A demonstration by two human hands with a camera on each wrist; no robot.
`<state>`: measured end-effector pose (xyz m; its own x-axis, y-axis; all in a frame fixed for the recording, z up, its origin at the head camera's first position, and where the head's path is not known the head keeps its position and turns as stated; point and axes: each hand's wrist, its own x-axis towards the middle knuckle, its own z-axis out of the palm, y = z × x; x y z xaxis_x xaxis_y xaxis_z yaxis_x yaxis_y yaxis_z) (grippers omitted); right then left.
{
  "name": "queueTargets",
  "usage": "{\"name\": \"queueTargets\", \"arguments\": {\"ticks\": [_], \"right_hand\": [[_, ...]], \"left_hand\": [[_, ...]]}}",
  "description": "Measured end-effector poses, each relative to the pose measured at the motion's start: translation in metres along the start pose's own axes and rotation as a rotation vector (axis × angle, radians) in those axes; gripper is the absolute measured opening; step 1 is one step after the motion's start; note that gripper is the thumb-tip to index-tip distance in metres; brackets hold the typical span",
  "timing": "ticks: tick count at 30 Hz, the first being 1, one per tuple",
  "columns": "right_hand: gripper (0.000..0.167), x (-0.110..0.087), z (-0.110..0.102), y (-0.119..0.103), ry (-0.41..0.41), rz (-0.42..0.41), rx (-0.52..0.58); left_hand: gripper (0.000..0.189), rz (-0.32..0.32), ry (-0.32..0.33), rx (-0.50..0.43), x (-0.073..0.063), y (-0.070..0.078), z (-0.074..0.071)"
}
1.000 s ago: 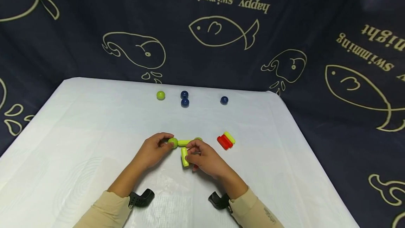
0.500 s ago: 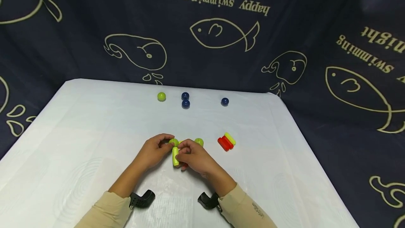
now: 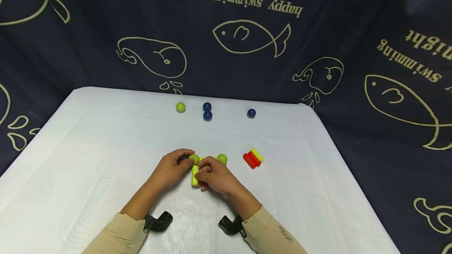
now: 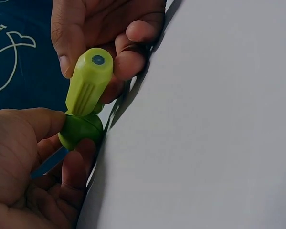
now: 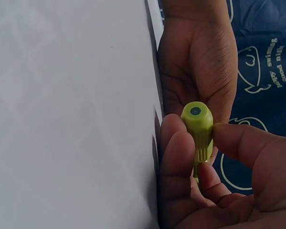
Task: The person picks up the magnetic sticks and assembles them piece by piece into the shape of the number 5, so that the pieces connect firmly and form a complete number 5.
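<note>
My left hand point(image 3: 174, 166) pinches a green ball point(image 3: 194, 159) between thumb and fingers. My right hand point(image 3: 217, 177) grips a yellow-green magnetic rod point(image 3: 195, 176), its length pointing toward me. In the left wrist view the rod point(image 4: 88, 86) has its far end right at the ball point(image 4: 80, 130), and a dark round dot marks its near end. The right wrist view shows the same rod point(image 5: 200, 136) between right thumb and fingers. A second green ball point(image 3: 222, 159) lies just beyond the right hand. Between the balls, another rod point(image 3: 202, 159) is mostly hidden by that hand.
To the right lie red rods point(image 3: 251, 160) beside a yellow-green rod point(image 3: 257, 155). Farther back on the white table are a green ball point(image 3: 181, 107), two dark blue balls point(image 3: 207, 116) together and one dark blue ball point(image 3: 251, 113) apart. A dark printed cloth point(image 3: 247, 73) hangs behind.
My right hand has moved left with its rod, up to the ball in my left hand. The second green ball shows more fully now. The left hand keeps its hold.
</note>
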<state>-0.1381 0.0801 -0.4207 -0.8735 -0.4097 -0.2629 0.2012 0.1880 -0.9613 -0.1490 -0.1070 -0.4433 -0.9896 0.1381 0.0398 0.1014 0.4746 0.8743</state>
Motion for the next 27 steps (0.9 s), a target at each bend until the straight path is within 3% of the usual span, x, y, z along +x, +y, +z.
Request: {"name": "queueTargets", "arguments": {"ticks": [27], "right_hand": [[0.025, 0.0004, 0.0023, 0.0002, 0.009, -0.007, 0.043]], "left_hand": [[0.030, 0.015, -0.003, 0.001, -0.0013, 0.0007, 0.0001]]}}
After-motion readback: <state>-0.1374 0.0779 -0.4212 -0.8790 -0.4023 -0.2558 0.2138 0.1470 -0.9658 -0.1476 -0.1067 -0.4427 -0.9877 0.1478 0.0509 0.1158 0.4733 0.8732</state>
